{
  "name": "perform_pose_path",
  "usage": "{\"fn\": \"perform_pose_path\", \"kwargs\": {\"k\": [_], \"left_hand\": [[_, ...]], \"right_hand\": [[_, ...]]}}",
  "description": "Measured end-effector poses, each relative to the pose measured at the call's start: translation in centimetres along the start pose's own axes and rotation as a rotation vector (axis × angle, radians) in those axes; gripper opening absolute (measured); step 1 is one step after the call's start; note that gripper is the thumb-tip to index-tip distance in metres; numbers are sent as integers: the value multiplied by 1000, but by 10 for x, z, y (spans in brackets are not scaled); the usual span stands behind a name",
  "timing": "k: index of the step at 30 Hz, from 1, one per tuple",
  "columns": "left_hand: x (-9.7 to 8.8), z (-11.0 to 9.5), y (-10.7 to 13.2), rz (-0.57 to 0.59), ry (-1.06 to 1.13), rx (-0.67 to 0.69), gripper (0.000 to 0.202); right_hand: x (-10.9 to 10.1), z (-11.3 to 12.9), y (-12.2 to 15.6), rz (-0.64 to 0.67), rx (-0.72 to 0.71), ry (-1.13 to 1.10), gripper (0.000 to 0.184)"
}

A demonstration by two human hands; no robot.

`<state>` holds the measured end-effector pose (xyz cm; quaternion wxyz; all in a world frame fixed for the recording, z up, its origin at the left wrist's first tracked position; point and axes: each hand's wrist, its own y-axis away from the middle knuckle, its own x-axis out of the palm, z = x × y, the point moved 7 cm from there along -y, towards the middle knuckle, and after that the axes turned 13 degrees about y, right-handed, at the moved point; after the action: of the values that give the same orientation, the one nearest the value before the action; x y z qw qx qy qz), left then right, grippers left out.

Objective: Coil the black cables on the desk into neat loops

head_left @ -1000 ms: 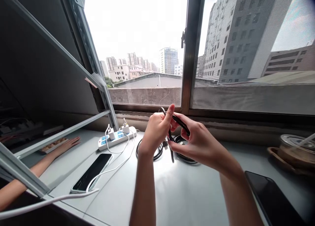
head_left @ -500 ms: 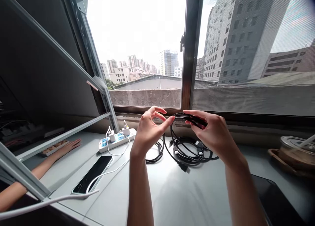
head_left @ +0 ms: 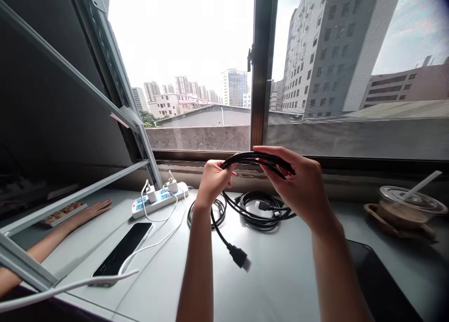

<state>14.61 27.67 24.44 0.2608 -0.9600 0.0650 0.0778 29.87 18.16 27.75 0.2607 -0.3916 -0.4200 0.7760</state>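
- The left hand is closed in a fist around a black cable, held in the air to the right of the power strip and higher than it.
- The right hand is further right of the power strip. Its thumb and fingers are clamped on the same black cable, where several strands run together in an arch between the 2 hands.
- Below the left hand, 1 strand drops and ends in a plug, right of the power strip and nearer the person. It hangs close over the worktop; whether it touches cannot be told.
- Loose black coils lie flat on the worktop right of the power strip, beneath the 2 hands.
- A phone lies face up in front of the power strip, and a white lead runs from the strip toward it.
- Another person's hand rests flat on the worktop left of the power strip.
- A lidded cup with a straw stands far to the right of the power strip.
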Motion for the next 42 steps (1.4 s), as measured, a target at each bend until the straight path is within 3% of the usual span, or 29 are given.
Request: {"fn": "perform_pose_path", "kwargs": {"k": [3,7,12,18,22,26,30,33,36,39,42], "left_hand": [[3,-4,3,-40,219,-48,51],[4,-20,9,-176,388,16,55],[0,-28,14,-264,447,84,49],[4,-41,21,-25,701,-22,58],[4,-51,25,24,751,-35,55],[14,-39,20,115,740,-97,51],[30,-9,5,115,672,-151,45],[54,14,-1,130,708,-277,36],[71,20,-2,124,868,-310,37],[61,16,-3,29,790,-175,44],[40,13,-5,-65,560,-61,50]], "right_hand": [[-2,-3,-1,-15,21,-70,35],[-2,-10,-3,-57,78,-90,35],[1,-17,-2,46,150,-141,26],[-24,-20,3,-26,253,-262,21],[-20,-18,3,34,238,-591,16],[-16,-28,3,20,354,-779,15],[-21,-29,6,-108,494,-816,15],[-27,-19,8,-284,460,-857,15],[-30,-16,8,-451,361,-851,14],[-26,-31,6,-508,343,-749,9],[-22,-58,4,-404,431,-460,12]]}}
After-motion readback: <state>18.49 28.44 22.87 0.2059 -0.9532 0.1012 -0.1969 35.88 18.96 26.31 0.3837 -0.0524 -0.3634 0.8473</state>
